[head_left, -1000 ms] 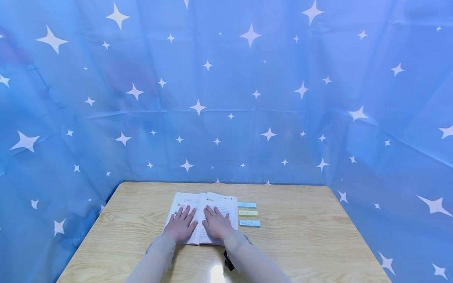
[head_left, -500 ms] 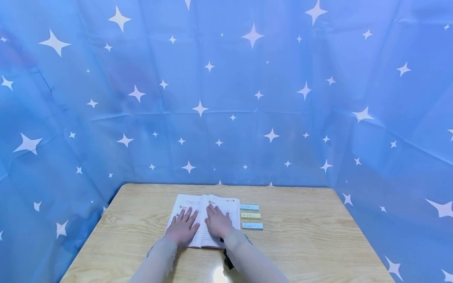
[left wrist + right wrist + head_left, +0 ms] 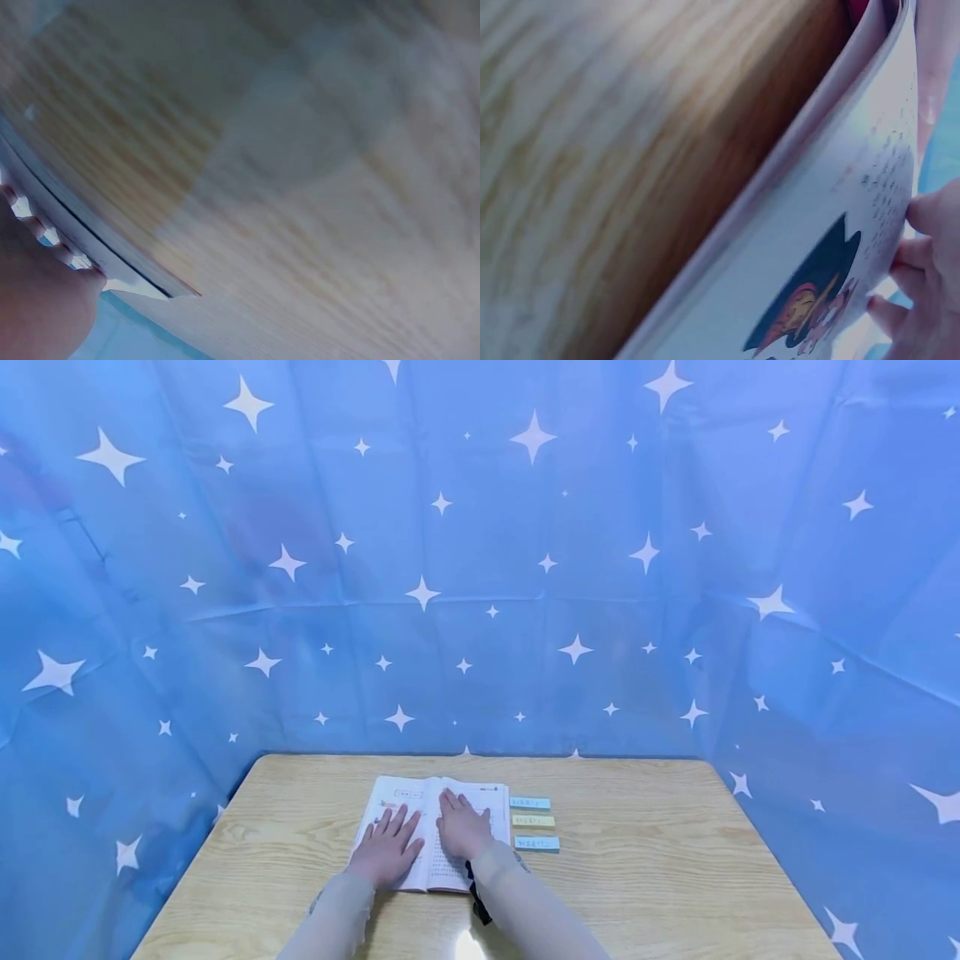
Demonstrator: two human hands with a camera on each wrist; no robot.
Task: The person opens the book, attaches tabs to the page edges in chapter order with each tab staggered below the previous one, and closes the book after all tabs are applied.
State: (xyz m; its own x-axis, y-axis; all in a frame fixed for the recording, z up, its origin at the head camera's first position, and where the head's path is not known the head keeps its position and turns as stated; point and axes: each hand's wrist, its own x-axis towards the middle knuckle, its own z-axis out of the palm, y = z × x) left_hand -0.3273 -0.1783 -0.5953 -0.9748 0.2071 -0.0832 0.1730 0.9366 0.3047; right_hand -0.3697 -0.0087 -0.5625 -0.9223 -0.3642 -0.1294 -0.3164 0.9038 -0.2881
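An open book [image 3: 408, 793] with printed pages lies on the wooden table. My left hand [image 3: 386, 853] rests flat on the left page, fingers spread. On the right page lies my right hand [image 3: 462, 831], its fingers straight and closer together, the tips near the top by the fold. The right wrist view shows the book's page [image 3: 780, 300] with a coloured drawing and my right hand's fingers [image 3: 919, 262] touching the paper. In the left wrist view the book's edge [image 3: 97, 240] runs beside part of my left hand [image 3: 45, 307].
Three paper strips lie in a column right of the book: a blue strip [image 3: 529, 803], a yellow strip [image 3: 533, 821] and another blue strip [image 3: 537, 843]. A black strap [image 3: 480, 906] shows by my right wrist. A blue star-patterned curtain [image 3: 480, 527] surrounds the wooden table [image 3: 637, 843].
My right hand has slid up the right page toward its top, its fingers drawing together. My left hand stays on the left page. The head view has shifted slightly.
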